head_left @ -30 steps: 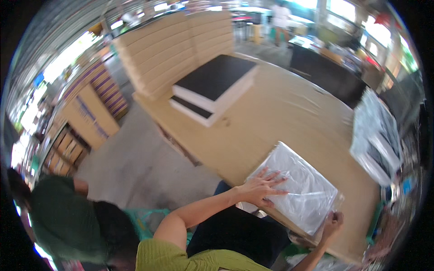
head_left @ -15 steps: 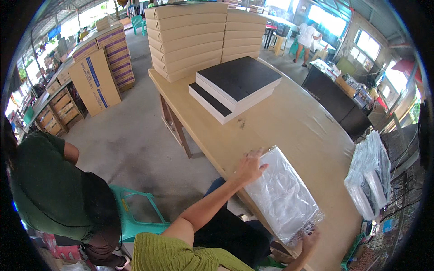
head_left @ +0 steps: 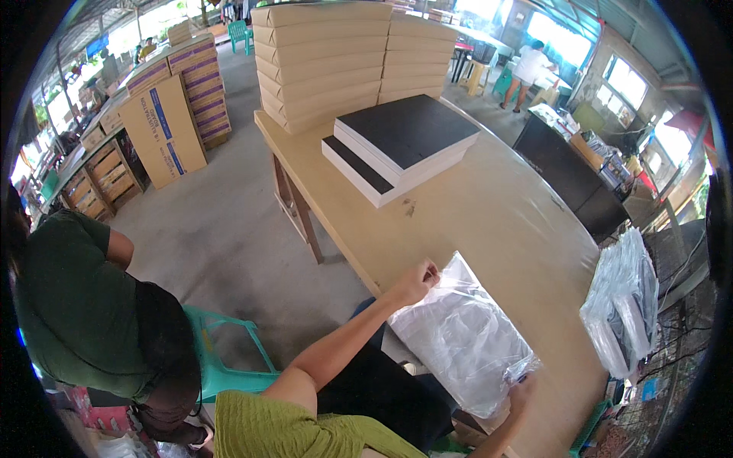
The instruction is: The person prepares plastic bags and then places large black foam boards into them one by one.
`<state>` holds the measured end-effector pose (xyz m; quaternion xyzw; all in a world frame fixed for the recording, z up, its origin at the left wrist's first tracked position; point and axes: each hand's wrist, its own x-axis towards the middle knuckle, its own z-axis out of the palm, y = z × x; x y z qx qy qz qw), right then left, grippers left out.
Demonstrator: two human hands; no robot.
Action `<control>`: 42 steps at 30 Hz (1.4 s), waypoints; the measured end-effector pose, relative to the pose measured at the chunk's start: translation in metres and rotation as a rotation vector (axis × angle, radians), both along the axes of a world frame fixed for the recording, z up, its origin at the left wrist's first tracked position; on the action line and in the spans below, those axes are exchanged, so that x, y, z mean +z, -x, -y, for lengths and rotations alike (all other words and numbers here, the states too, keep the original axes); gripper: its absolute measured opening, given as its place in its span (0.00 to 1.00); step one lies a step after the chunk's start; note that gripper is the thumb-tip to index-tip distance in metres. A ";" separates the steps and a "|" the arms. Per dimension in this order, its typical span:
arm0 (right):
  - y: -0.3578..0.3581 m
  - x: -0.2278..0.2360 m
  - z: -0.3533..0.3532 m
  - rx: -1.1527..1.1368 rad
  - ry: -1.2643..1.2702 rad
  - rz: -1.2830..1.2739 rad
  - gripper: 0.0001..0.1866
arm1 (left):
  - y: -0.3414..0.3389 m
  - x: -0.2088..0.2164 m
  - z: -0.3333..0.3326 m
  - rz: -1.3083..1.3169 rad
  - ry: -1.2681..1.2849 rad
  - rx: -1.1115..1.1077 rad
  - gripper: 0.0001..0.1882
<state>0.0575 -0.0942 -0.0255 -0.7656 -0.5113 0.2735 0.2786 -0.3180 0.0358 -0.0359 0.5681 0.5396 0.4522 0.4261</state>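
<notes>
A clear plastic bag (head_left: pixel 472 336) lies flat over the near edge of the tan table, wrinkled and shiny. At its far left corner my left hand (head_left: pixel 416 282) is closed, with the fingertips pinching the film. My right hand (head_left: pixel 521 391) is at the bag's near right end, its fingers curled on the crumpled plastic there. Beyond the bag, boards with black tops and white edges (head_left: pixel 408 130) are stacked on the table, the lower one sticking out to the left.
Brown paper-wrapped bundles (head_left: pixel 321 69) tower at the table's far end. More plastic bags (head_left: pixel 622 298) hang over its right edge. A person in a dark green shirt (head_left: pixel 69 305) is close on my left, by a green plastic stool (head_left: pixel 229 343). Cartons (head_left: pixel 164 130) stand farther left.
My left hand has shifted slightly left and closed from spread fingers to a pinch at the bag's corner. The bag's far left edge has come toward the table's edge.
</notes>
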 end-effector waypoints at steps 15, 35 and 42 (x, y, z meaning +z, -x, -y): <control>-0.013 -0.042 -0.009 -0.017 -0.105 -0.552 0.30 | -0.003 -0.020 0.005 0.171 -0.024 0.044 0.10; 0.004 0.245 -0.096 0.280 -0.537 0.047 0.15 | 0.005 0.004 0.001 0.106 -0.495 0.356 0.41; 0.099 0.340 -0.098 0.723 -0.372 0.508 0.11 | -0.053 0.197 -0.015 -0.023 -0.581 -0.422 0.42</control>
